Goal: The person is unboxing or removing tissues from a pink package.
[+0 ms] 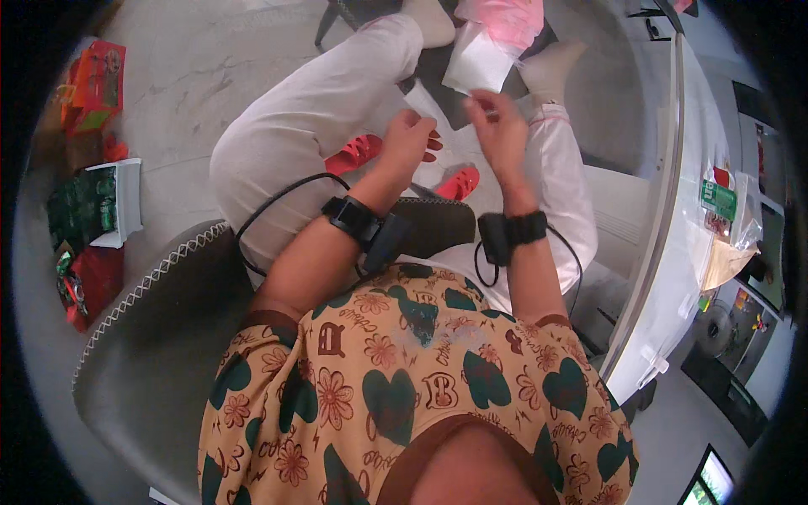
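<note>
My left hand (410,142) is above the lap with its fingers curled, close to a strip of white tissue paper (427,104). Whether it grips the strip is unclear. My right hand (502,132) has thumb and forefinger near each other at the lower edge of a stack of white tissues (480,60); contact with it cannot be made out. The stack sticks out of a pink plastic pack (505,19) on a dark seat between the feet. More white paper (467,142) shows between the hands. Each wrist wears a black strapped device with a cable.
Red slippers (459,183) lie on the floor below. A white table (688,208) at the right bears a green-labelled packet (718,199). A dark chair with a stitched edge (151,278) is around me. At the left stand a box of green cans (107,202) and red bags (98,284).
</note>
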A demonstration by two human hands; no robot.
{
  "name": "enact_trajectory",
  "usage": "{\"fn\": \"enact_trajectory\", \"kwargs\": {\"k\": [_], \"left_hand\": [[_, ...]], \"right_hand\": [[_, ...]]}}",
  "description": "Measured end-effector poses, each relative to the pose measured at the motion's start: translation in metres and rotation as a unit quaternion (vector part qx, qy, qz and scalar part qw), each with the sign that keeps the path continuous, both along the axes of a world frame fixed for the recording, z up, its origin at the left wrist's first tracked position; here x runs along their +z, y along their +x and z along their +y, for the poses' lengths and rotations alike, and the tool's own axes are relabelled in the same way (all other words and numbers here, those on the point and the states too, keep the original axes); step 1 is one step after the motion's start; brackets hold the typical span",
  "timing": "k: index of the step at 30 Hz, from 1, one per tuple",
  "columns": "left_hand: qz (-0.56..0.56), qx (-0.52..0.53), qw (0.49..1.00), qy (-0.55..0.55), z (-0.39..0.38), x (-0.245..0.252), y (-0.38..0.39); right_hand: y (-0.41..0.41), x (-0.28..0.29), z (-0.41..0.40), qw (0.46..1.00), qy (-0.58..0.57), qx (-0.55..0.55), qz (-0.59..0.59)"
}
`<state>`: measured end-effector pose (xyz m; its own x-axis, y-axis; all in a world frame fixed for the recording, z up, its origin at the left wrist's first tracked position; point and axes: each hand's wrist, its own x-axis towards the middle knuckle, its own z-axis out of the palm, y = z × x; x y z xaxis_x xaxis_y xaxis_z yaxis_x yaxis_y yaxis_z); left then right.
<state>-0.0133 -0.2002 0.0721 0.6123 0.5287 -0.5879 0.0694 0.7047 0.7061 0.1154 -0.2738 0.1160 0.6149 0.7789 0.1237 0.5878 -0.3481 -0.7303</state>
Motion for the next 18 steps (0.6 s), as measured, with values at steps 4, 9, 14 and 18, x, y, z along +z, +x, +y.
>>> {"fn": "enact_trajectory", "kwargs": {"k": [4,9,14,18], "left_hand": [[0.028,-0.012,0.999,0.019,-0.008,-0.002,0.002],[0.045,0.038,0.998,0.007,-0.009,-0.003,0.004],[0.044,0.041,0.998,-0.006,-0.009,0.001,0.005],[0.030,0.033,0.999,-0.010,-0.013,0.006,0.005]], "right_hand": [[0.037,-0.027,0.032,0.958,-0.021,-0.039,-0.282],[0.033,-0.054,0.067,0.959,-0.179,-0.198,-0.100],[0.031,-0.070,0.060,0.954,-0.172,-0.196,-0.148],[0.043,-0.070,0.041,0.963,-0.124,-0.106,-0.213]]}}
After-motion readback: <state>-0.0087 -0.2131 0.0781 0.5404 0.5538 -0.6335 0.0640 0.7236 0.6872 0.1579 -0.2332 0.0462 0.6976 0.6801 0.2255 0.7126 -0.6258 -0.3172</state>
